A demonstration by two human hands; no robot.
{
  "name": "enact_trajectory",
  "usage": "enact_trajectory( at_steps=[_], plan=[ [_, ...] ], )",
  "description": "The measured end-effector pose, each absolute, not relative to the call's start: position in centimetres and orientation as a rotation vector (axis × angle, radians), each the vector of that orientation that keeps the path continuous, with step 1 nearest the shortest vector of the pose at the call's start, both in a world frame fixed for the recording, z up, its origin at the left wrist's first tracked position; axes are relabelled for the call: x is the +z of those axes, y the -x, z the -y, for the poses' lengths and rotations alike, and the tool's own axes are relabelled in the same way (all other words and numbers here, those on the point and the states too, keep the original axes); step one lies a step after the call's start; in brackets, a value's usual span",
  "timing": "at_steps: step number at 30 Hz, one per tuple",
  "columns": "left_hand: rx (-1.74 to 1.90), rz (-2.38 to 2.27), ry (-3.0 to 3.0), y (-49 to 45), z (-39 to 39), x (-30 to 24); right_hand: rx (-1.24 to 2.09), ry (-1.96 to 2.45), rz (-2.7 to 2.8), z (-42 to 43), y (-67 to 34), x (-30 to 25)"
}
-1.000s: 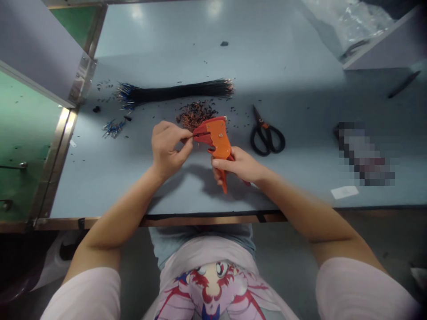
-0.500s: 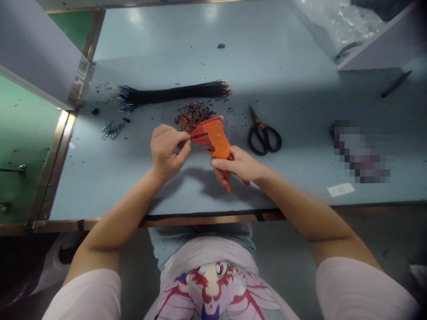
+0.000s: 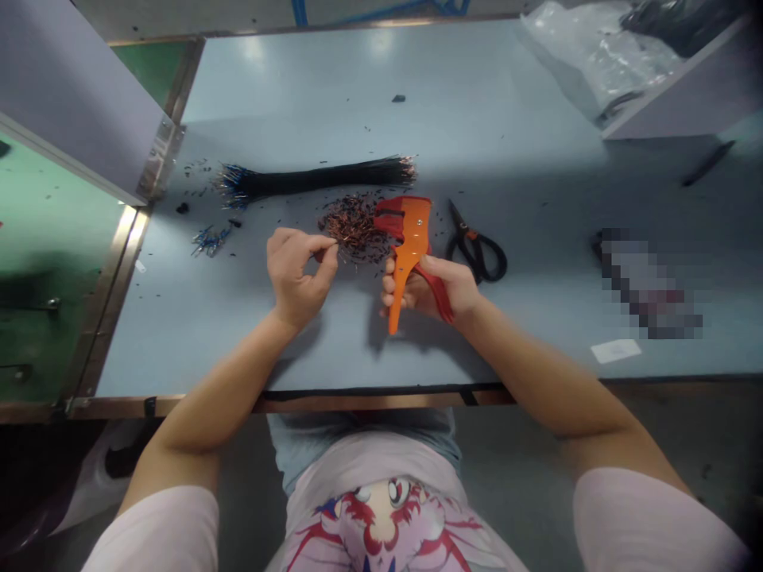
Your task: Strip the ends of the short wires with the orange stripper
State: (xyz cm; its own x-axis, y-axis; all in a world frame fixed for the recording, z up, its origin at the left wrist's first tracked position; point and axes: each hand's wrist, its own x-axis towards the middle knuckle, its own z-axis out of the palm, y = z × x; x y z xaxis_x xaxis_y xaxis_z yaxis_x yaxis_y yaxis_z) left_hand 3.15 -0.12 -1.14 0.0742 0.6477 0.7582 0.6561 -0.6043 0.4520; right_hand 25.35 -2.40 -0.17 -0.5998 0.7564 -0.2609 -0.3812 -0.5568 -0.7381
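My right hand point(image 3: 438, 290) grips the handles of an orange wire stripper point(image 3: 408, 238), its head raised over a pile of copper wire scraps point(image 3: 351, 226). My left hand point(image 3: 295, 274) is pinched shut just left of the pile, thumb against fingertips; whatever it holds is too small to make out. A bundle of black wires point(image 3: 315, 176) with blue-tipped ends lies across the table beyond both hands.
Black scissors point(image 3: 477, 246) lie right of the stripper. A few blue terminals point(image 3: 210, 235) sit at the left near a metal frame point(image 3: 119, 238). A white slip point(image 3: 616, 350) lies at the right, a plastic bag point(image 3: 596, 48) and grey box point(image 3: 679, 87) at the far right corner.
The stripper's jaws have come away from my left hand's pinch; my right hand swung the tool upright and to the right. My left hand stays pinched, slightly lower.
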Motion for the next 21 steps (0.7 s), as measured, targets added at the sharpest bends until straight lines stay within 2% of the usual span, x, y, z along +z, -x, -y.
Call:
enact_trajectory(
  at_steps=[14,17,21],
  plan=[
    [-1.445,1.194,2.190,-1.2,-0.5,-2.5,2.150,0.822,0.867,3.1,-24.7,-0.8],
    [-1.560,1.452,2.187,-1.0,-1.9,-3.6,2.197,0.848,0.765,3.2,-24.1,-1.7],
    [-2.023,2.031,2.114,-0.6,-3.7,-5.0,2.281,0.875,0.694,3.4,-23.2,-3.0]
  ],
)
